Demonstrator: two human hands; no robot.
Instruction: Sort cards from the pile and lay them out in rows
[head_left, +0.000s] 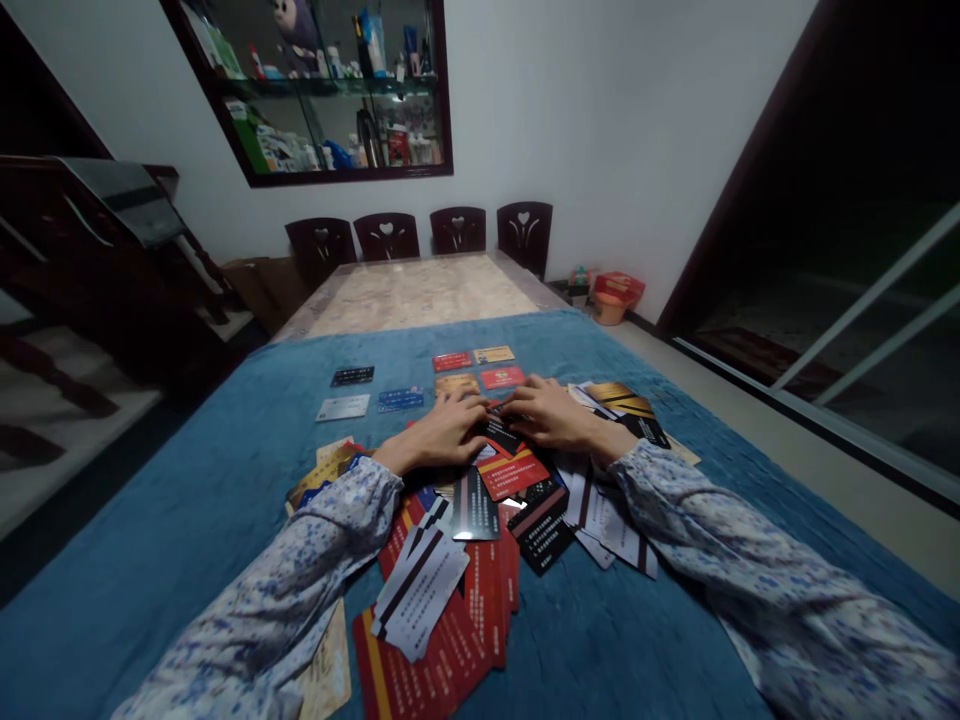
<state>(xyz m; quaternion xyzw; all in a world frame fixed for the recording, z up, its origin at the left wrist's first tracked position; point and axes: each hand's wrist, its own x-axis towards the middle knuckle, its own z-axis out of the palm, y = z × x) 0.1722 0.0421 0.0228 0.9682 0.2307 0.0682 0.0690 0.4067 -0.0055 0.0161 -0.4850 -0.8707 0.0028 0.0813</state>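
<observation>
My left hand (448, 432) lies over the far part of a loose pile of cards, its fingers apart and pointing right. My right hand (553, 414) rests on the same pile, fingers spread toward the left. Between the two sets of fingertips is a black card (504, 437), partly covered by them. Just below it shows a red card (517, 474). A grey-and-black card (475, 508) and a black card with a brown stripe (541, 535) overlap nearer me. White striped cards (424, 598) fan over red ones (450, 665). Neither hand visibly grips a card.
Beyond the pile, single cards lie apart: a black one (352, 376), a silver one (343, 408), a blue one (400, 399) and several red or gold ones (452, 361). A blue cloth (247, 500) covers the near table. Chairs (386, 236) stand behind.
</observation>
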